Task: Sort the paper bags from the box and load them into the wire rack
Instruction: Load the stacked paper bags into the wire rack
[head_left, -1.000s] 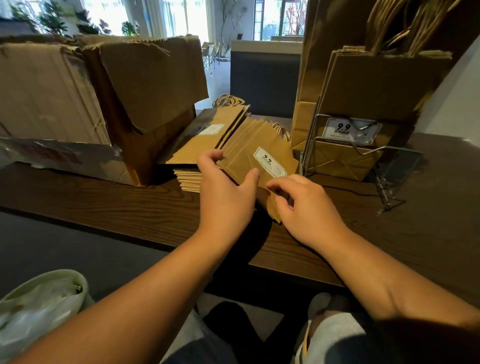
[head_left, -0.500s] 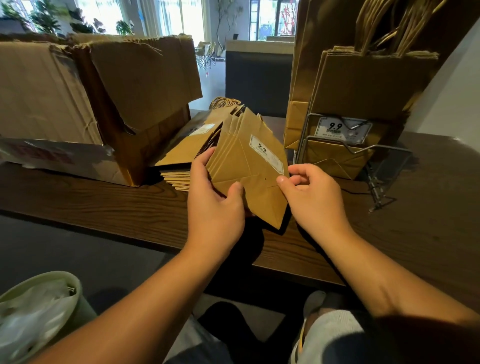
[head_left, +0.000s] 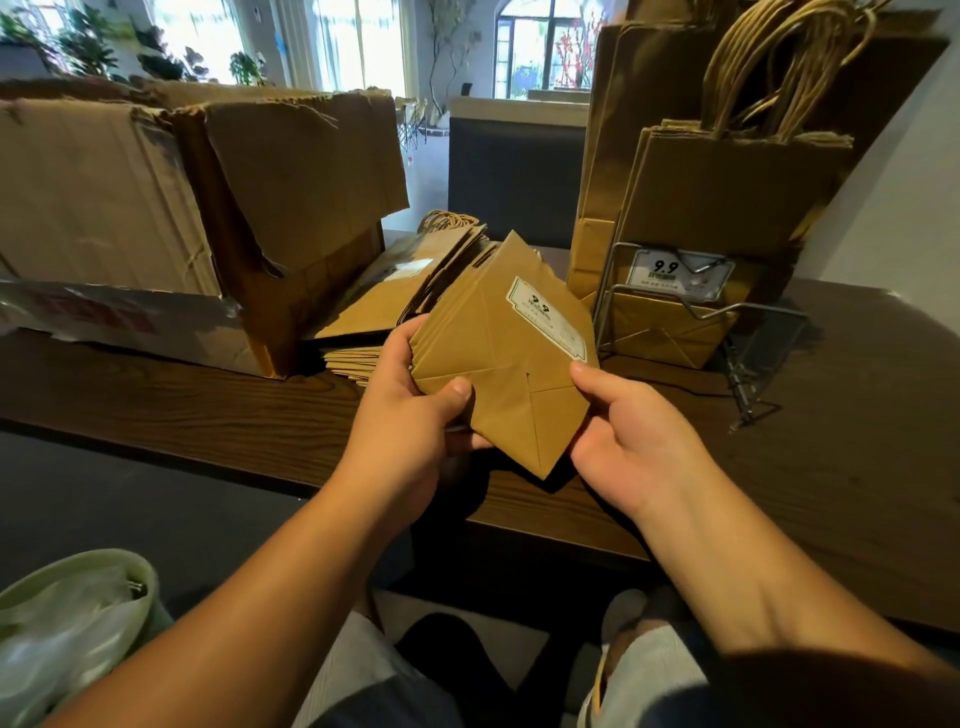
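A bundle of folded brown paper bags (head_left: 498, 353) with a white 9.9 label is lifted off the table, tilted, its folded bottom toward me. My left hand (head_left: 415, 415) grips its left edge, thumb on the front. My right hand (head_left: 628, 436) holds the right edge, fingers behind, thumb at the side. More flat bags (head_left: 384, 312) lie stacked on the table behind. The wire rack (head_left: 675, 312) stands to the right, with upright bags (head_left: 727, 208) and a 9.9 price tag. The torn cardboard box (head_left: 208, 208) sits at the left.
The dark wooden table (head_left: 857, 441) has bare surface at the right of the rack and along its near edge. A green bin with a plastic liner (head_left: 67, 623) stands at the lower left. My knees are under the table edge.
Both hands have raised the bundle of bags from the stack and tipped it upright. My right hand has shifted from the bundle's lower corner to its right edge.
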